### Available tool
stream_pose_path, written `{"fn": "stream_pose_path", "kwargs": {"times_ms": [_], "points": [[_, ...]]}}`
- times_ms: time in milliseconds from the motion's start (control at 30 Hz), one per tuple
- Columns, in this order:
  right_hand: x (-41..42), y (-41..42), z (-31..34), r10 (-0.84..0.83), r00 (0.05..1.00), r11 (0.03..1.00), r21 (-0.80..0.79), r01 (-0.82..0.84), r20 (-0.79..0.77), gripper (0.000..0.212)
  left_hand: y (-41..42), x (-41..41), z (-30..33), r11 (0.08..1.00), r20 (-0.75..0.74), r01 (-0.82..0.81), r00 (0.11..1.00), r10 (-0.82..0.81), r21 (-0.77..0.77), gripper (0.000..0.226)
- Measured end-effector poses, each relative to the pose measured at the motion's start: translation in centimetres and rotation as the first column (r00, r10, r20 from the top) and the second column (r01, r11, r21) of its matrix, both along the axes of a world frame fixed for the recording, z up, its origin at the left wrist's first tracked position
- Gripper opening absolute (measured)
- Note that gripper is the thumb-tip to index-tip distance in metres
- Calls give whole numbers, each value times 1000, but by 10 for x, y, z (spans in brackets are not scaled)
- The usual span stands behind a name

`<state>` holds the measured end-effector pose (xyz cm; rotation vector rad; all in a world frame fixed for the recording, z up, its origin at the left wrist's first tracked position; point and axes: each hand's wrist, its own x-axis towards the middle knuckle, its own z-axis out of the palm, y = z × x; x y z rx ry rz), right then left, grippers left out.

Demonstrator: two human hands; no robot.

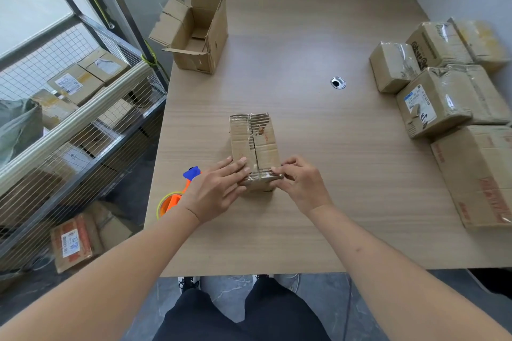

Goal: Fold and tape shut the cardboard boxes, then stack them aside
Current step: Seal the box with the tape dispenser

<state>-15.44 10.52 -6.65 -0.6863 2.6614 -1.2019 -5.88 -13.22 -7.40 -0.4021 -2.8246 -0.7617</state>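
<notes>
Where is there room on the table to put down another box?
Bare wood lies between the open box at the far left and the taped boxes on the right, around the grommet. The near edge is bare too. It is crowded along the right side and by the tape gun.

This is a parcel packing room or small stockroom. On the right of a wide, pale wood-grain laminate table stands a cluster of taped-up brown cardboard parcels, some with printed shipping labels, and at the far left an open, empty brown cardboard carton. Left of the table a grey metal wire-mesh shelving rack holds more labelled cardboard parcels, and an orange and blue handheld tape dispenser lies on the near left edge.
</notes>
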Motion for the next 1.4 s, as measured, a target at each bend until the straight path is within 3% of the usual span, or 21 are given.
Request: {"fn": "stream_pose_path", "kwargs": {"times_ms": [100,233,300,433,633,800,1067,1233,1400], "points": [[7,-10,12,0,997,996,90,7,-80,61,-8,5,9,1000,40,15,999,-16,25,49],[21,-42,27,26,1000,932,361,-23,-2,118,-17,6,4,998,110,-48,993,43,42,61],[22,-58,25,47,999,876,480,-41,0,126,-22,3,3,999,132,-51,990,49,10,67],[26,-79,19,-13,996,831,555,-36,84,121,-32,-5,3,996,197,-89,976,93,-30,70],[28,-104,23,-105,994,749,660,63,24,127,-50,-11,6,982,279,-151,944,177,-110,78],[27,-125,28,-170,971,683,731,-6,167,130,-70,-23,11,972,352,-192,908,229,-136,81],[23,-130,31,-238,959,674,737,48,155,114,-75,-38,26,972,393,-137,897,204,-192,76],[23,-136,28,-370,925,719,657,225,88,119,-78,-49,31,968,381,-101,906,186,-231,78],[15,-136,32,-435,900,718,616,325,32,97,-79,-53,43,947,390,-91,895,214,-310,78]]}}
